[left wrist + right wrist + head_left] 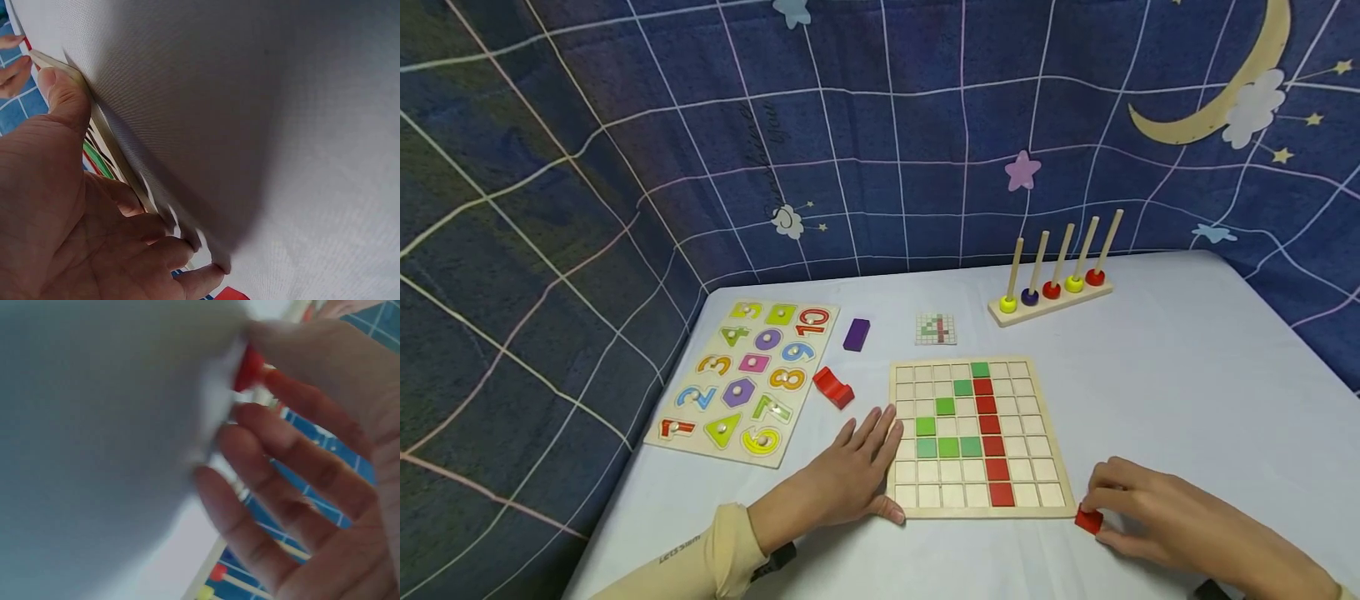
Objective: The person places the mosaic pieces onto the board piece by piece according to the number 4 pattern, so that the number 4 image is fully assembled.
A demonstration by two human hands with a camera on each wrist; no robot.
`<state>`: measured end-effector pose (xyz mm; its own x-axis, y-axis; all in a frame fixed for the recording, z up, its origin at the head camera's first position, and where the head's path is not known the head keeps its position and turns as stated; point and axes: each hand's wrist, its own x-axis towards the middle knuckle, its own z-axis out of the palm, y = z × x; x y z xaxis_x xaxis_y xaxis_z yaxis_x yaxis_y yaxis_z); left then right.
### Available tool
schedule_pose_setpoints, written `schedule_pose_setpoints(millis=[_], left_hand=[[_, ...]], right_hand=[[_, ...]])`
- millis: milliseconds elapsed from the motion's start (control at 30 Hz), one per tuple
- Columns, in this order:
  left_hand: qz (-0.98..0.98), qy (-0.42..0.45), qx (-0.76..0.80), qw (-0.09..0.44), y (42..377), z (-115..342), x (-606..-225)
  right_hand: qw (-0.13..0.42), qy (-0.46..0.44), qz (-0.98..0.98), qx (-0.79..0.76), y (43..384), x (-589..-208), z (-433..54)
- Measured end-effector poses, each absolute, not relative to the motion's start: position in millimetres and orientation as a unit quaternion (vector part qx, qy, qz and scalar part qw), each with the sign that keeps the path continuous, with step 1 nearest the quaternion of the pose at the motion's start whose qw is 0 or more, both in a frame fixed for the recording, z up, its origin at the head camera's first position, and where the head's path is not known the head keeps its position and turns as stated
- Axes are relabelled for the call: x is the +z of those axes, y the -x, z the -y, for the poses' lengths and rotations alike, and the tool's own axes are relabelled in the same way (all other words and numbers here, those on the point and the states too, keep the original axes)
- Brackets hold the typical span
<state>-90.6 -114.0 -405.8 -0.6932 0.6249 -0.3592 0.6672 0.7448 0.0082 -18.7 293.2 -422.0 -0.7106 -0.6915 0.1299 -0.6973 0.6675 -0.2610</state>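
My right hand [1150,508] pinches a small red block [1088,520] between thumb and forefinger, right at the lower right corner of a wooden grid board [1054,433]. The right wrist view shows the red block [249,367] blurred between those fingertips. Against the board's left edge lies my left hand [850,479], its fingers stretched along the frame and its thumb at the lower left corner. Red tiles [989,424] fill one column of the grid, and green tiles [944,407] run in a diagonal and a short row. Above the board is a small pattern card [927,329].
A number-and-shape puzzle board [696,446] lies at the left. Between it and the grid are a purple block [856,335] and a curved red piece [832,388]. A peg stand [1052,307] with coloured beads stands at the back right, before a dark blue curtain [925,133].
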Motion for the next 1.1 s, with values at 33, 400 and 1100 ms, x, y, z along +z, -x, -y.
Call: schedule_pose_setpoints(millis=[33,400,1100], left_hand=[[-0.918,-0.352,-0.061,0.171,90.9,114.1,-405.8],[-0.917,-0.354,-0.056,0.177,90.9,115.3,-406.4],[-0.918,-0.349,-0.052,0.181,91.1,115.0,-404.1]], right_hand=[[0.023,-0.385,0.909,0.156,17.9,-424.4,-294.1],[0.122,-0.423,0.879,0.184,17.6,-437.5,-289.6],[0.090,-0.458,0.862,0.199,98.4,-398.5,-262.6]])
